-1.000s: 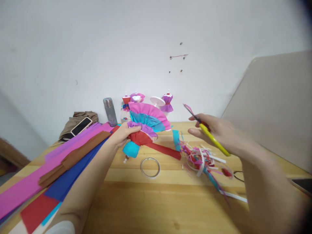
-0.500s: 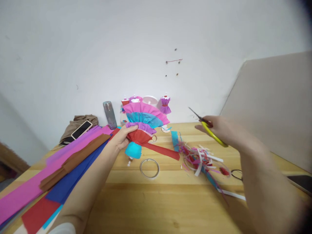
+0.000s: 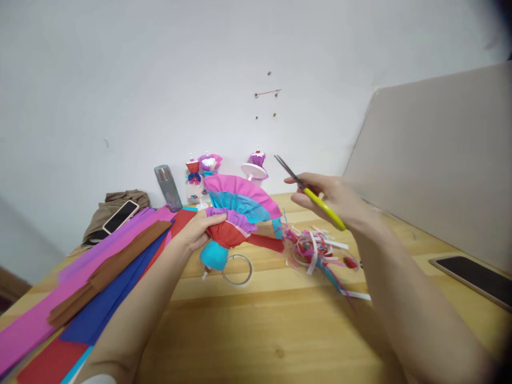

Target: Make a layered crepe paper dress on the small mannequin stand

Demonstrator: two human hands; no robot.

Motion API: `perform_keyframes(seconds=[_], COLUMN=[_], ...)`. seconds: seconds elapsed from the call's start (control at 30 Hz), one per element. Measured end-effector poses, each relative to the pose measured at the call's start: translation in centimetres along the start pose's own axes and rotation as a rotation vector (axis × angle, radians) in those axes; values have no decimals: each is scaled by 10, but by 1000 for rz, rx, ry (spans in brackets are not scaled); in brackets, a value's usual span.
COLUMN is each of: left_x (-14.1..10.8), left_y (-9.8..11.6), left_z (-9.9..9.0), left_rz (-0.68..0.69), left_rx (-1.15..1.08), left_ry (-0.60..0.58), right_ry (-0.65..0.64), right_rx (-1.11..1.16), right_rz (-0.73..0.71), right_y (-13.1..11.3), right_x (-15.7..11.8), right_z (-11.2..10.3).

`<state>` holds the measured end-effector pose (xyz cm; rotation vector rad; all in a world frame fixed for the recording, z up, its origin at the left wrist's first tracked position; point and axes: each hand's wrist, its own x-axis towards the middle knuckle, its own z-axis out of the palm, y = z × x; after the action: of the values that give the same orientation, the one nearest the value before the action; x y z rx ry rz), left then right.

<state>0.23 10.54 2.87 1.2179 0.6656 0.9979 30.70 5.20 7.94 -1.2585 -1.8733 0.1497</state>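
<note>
My left hand (image 3: 200, 228) is closed on a small paper dress (image 3: 230, 233), tilted, its tiered skirt of purple, blue and pink fanned upward and its red and turquoise top pointing down. A red strip (image 3: 267, 243) trails from it to the right. In my right hand (image 3: 326, 194) are yellow-handled scissors (image 3: 325, 208), held above the table with the blades pointing up and left, a little apart. The scissors do not touch the dress.
A tape roll (image 3: 237, 269) lies below the dress. Paper scraps (image 3: 316, 248) are heaped to the right. Coloured paper strips (image 3: 108, 266), a phone (image 3: 121, 216) and a bottle (image 3: 168, 188) are at left. Dressed figures (image 3: 193, 173) stand by the wall; another phone (image 3: 476, 277) lies right.
The view has shifted right. My right hand has come left with the scissors, nearer the dress, and the blades now show parted. My left hand still holds the dress.
</note>
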Motion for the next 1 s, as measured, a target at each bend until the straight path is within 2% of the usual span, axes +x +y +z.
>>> perform_keyframes(seconds=[0.1,0.17,0.3,0.37,0.47,0.7,1.0], left_x=[-1,-1,1,2,4,2,5], left_y=[-2,-2,-2,-3,-5,-7,-11], left_z=[4,5,1,-2,-5,-5,-11], left_rz=[-40,-58,-47,-37,-27,-13,7], left_rx=[21,24,13,4,-8,-34,-73], left_ry=[-43,-59,-50,-54,-75,-101,-120], right_ry=[-84,-84,64,159,221,192,110], right_rx=[-56,-66,23,142,343,582,630], right_rz=[-155,-166,-42,34,103,77,106], right_y=[-11,-16,-12,-6,0,-6,-9], right_x=[1,1,1,1,0,1,2], right_z=[3,5,8,9,10,12,17])
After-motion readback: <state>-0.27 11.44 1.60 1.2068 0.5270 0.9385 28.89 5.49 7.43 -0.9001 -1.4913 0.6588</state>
